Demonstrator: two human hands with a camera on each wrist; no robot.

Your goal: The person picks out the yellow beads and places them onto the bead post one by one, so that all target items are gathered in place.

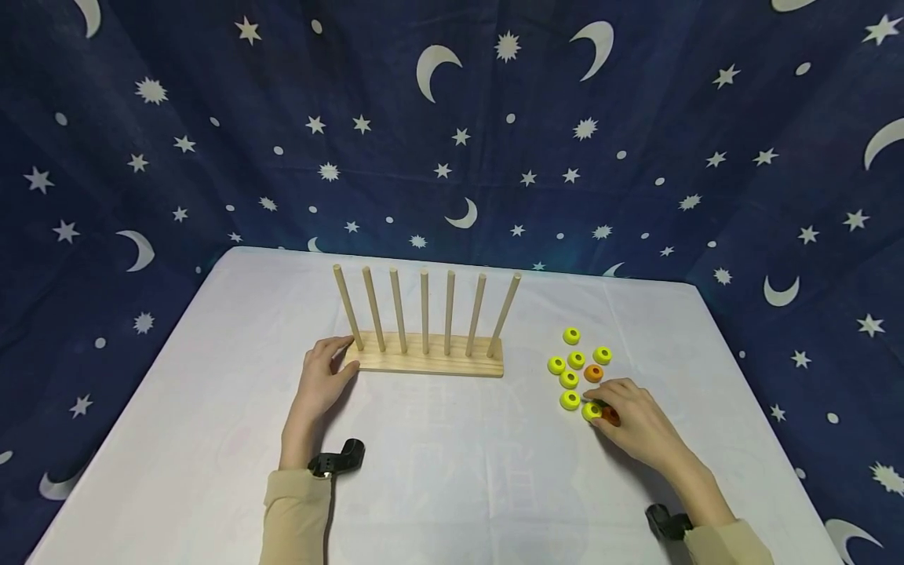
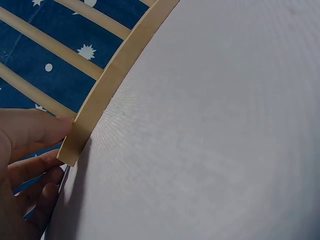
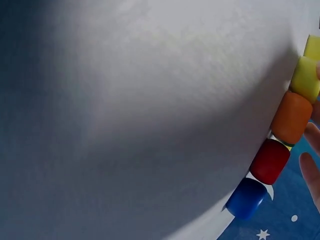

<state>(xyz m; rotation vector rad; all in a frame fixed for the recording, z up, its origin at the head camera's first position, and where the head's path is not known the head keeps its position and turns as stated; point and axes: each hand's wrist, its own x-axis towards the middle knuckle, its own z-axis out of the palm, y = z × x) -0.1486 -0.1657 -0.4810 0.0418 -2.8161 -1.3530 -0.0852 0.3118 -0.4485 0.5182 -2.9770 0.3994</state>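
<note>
A wooden peg rack (image 1: 424, 361) with several upright dowels stands mid-table. My left hand (image 1: 325, 378) grips the left end of its base, thumb in front and fingers behind; the left wrist view shows the fingertips (image 2: 62, 125) against the base's end (image 2: 75, 147). On the right, my right hand (image 1: 639, 424) pinches a yellow bead (image 1: 592, 411) at the near side of a loose bead group. An orange bead (image 1: 610, 416) lies partly under that hand. In the right wrist view, a red bead (image 3: 270, 162) and a blue bead (image 3: 246, 199) line up beyond an orange one.
Several yellow beads (image 1: 576, 360) and another orange bead (image 1: 593, 373) lie loose right of the rack. A white cloth (image 1: 438, 471) covers the table. Behind and at the sides hangs a dark blue curtain (image 1: 381, 78) with moons and stars.
</note>
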